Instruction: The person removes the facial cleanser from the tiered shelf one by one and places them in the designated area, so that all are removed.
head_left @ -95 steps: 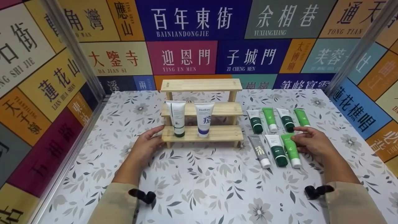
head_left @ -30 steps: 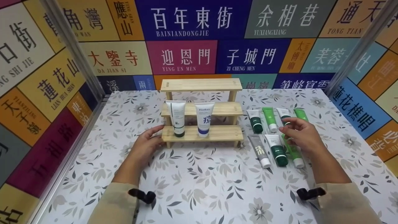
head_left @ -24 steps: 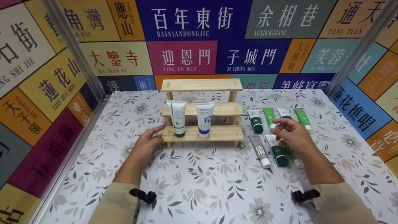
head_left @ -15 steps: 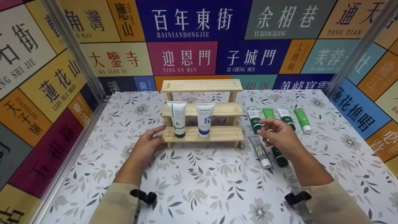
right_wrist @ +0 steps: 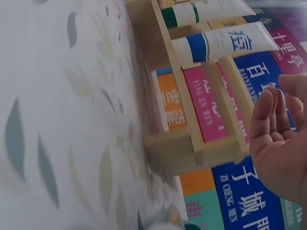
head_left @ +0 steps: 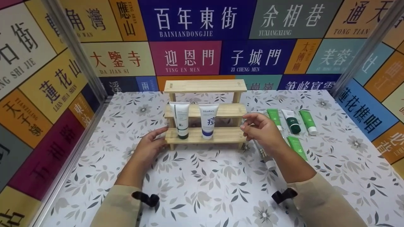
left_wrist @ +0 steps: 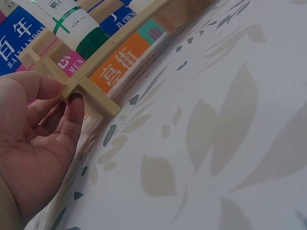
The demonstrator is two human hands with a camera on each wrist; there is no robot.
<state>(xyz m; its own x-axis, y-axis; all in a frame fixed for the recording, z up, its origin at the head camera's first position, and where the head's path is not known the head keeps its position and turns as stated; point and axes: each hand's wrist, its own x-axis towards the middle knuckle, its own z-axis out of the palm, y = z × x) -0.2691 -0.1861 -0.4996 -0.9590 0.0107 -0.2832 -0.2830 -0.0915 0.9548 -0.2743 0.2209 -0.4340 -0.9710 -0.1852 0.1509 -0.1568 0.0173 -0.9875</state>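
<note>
My left hand pinches the left end of the lowest shelf of a three-tier wooden display stand; thumb and fingers meet around its corner in the left wrist view. On that lowest shelf two squeeze tubes stand on their caps: a white tube with a dark green cap at left, and a white tube with a blue band near the middle. At the right end of the shelves my right hand hovers with loosely bent fingers and nothing in them, as the right wrist view also shows of this hand.
Right of the stand lie a green tube, a white tube with dark green end and another green tube. Nearer are a green tube and a grey tube, partly hidden by my right hand. Printed walls enclose the table.
My right hand has left the front-row green tube and moved left across the other tubes to the stand's right end. The left hand and both standing tubes have stayed put.
</note>
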